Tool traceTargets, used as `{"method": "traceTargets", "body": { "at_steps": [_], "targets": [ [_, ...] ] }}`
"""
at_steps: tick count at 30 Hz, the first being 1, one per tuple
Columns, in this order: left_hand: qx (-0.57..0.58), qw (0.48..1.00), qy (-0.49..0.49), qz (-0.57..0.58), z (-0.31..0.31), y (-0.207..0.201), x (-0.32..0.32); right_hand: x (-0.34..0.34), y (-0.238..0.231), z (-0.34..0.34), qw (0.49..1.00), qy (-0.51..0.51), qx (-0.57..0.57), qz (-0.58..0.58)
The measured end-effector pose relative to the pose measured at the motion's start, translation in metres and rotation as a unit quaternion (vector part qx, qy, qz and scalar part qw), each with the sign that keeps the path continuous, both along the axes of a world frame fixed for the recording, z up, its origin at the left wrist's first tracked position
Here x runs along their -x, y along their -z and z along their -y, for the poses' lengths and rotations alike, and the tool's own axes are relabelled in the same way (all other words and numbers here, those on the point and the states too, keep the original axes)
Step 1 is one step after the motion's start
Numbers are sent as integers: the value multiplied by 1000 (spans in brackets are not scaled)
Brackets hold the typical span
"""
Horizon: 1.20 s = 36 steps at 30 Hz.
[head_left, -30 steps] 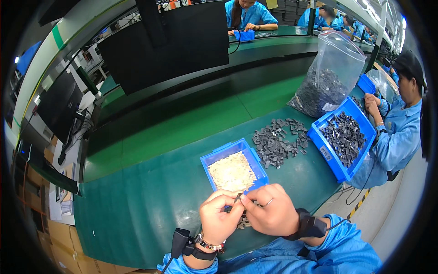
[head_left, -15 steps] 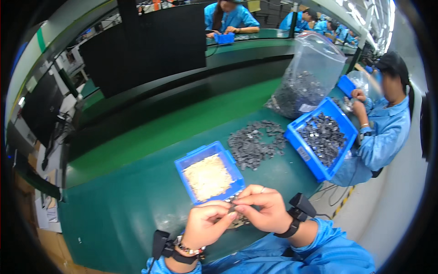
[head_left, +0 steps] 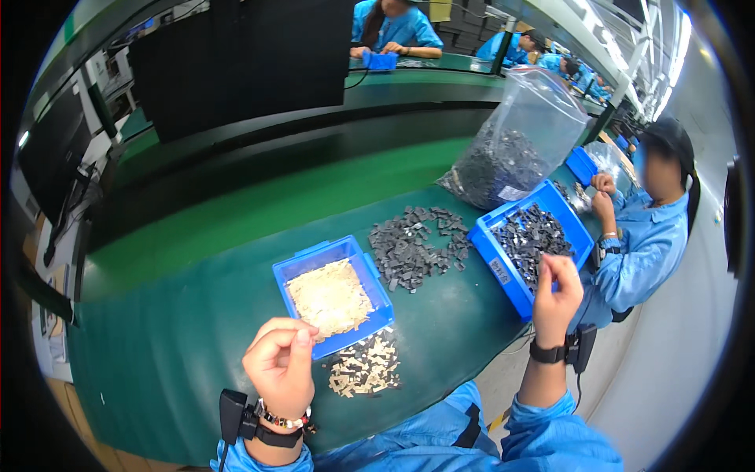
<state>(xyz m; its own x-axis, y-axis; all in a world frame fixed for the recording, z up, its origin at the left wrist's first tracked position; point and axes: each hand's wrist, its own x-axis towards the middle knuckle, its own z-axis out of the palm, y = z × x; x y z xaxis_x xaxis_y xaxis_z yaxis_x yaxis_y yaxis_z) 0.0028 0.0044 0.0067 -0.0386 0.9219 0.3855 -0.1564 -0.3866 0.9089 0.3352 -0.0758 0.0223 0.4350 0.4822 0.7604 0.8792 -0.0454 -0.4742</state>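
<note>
Pinching narrowly with left hand (head_left: 279,368) at near-left corner of beige-filled tray (head_left: 381,307), with right hand (head_left: 557,299) well rightward; cannot tell if holding anything. Seeing mixed pieces (head_left: 364,367) in front of tray.

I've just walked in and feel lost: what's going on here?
The person's left hand is at the near left corner of the tray of pale pieces, the right hand by the bin of dark parts; whether either pinches something is too small to tell. A mixed pile lies before the tray. Farther back are a dark heap and a bag.
</note>
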Motion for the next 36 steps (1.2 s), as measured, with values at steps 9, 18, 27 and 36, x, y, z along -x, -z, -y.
{"method": "traceTargets", "body": {
  "at_steps": [9,18,27,36],
  "targets": [
    [-58,996,0,-66,-12,18,2,113,33,-4,890,-361,279,-14],
    [-112,986,-20,-122,-14,20,0,119,37,-22,864,-354,357,13],
    [-120,982,11,-144,-9,16,-2,120,39,-23,873,-341,350,-9],
    [-130,979,6,-160,-8,15,-3,119,38,-27,855,-337,391,40]
  ]
}}
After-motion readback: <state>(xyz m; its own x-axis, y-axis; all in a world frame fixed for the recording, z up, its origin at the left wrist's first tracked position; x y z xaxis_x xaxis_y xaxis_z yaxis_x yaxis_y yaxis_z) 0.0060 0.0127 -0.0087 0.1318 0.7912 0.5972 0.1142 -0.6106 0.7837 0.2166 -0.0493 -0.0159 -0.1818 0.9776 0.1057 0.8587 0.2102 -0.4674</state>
